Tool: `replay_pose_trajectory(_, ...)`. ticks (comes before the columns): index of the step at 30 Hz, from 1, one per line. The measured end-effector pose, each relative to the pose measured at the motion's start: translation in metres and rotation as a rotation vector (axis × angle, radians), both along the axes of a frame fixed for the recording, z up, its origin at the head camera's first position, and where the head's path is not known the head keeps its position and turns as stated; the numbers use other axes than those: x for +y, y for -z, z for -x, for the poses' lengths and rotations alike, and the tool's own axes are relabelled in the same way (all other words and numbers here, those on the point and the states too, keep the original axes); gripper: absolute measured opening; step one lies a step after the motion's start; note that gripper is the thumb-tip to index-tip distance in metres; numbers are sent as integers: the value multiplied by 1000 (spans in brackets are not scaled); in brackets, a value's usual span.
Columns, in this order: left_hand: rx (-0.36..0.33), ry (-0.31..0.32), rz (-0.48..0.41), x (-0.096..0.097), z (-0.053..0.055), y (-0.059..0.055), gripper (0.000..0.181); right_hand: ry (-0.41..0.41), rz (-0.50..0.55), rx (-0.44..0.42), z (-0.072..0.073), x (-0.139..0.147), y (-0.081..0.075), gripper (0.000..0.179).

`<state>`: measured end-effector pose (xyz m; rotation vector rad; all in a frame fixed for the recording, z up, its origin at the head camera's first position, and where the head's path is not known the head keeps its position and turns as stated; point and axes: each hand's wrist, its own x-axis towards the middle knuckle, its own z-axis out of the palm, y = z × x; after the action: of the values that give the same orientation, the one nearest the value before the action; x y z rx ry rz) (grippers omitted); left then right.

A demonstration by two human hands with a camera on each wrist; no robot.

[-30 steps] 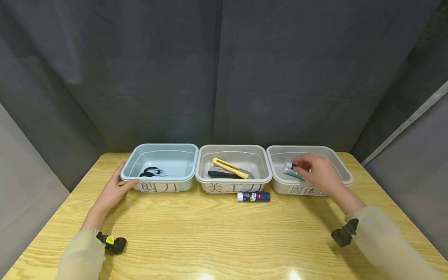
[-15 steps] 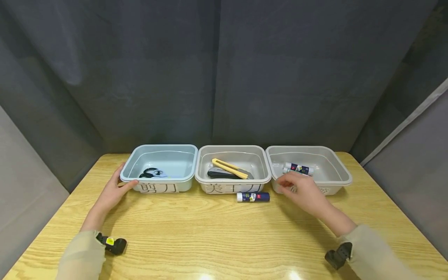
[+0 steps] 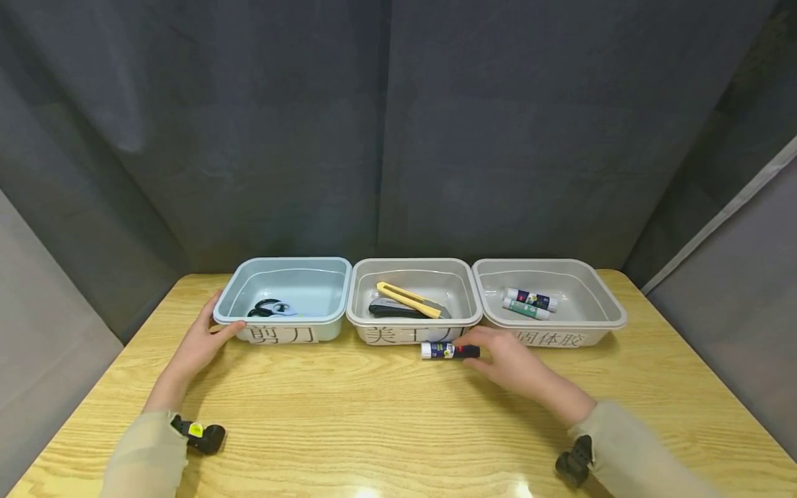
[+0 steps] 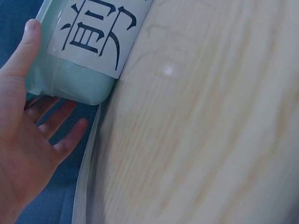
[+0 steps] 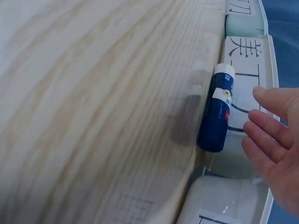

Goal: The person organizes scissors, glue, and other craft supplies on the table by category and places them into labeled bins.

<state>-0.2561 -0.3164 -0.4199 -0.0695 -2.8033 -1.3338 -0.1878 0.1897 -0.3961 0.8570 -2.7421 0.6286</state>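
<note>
My left hand [image 3: 202, 342] rests at the front left corner of the light blue bin [image 3: 342, 321]. Its thumb lies along the front rim and its fingers reach along the left side, extended and relaxed in the left wrist view. A dark blue glue stick [image 3: 443, 351] with a white end lies on the table before the middle grey bin [image 3: 367, 325]. My right hand [image 3: 507, 363] is at its dark end, thumb and fingers on either side in the head view. In the right wrist view, the fingers are loosely extended beside the glue stick [image 5: 216, 114].
Scissors [image 3: 272, 308] lie in the blue bin. A yellow utility knife [image 3: 407, 299] and a black one [image 3: 395, 309] are in the middle bin. Two glue sticks, blue [image 3: 531, 299] and green [image 3: 526, 308], lie in the right grey bin [image 3: 613, 323]. Dark curtain [image 3: 386, 138] stands behind.
My right hand has left the right bin and moved left and toward me, down to the glue stick on the table. The left hand stays at the blue bin.
</note>
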Motion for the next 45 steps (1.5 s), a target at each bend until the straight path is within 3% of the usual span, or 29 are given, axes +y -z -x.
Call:
replay_pose_trajectory(5,8,0,-5,0,2,2,90,-33,-1,2,3,-5,3,34)
replay_pose_trajectory(13,13,5,-9,-1,2,2,89,-56,-111,-22,11,-11,11,37)
replay_pose_trajectory(35,3,1,-5,-1,1,3,90,-95,-176,116,14,-19,17,37)
replay_pose_trajectory(45,-1,8,-6,-2,0,4,89,-111,-212,41,11,-19,20,40)
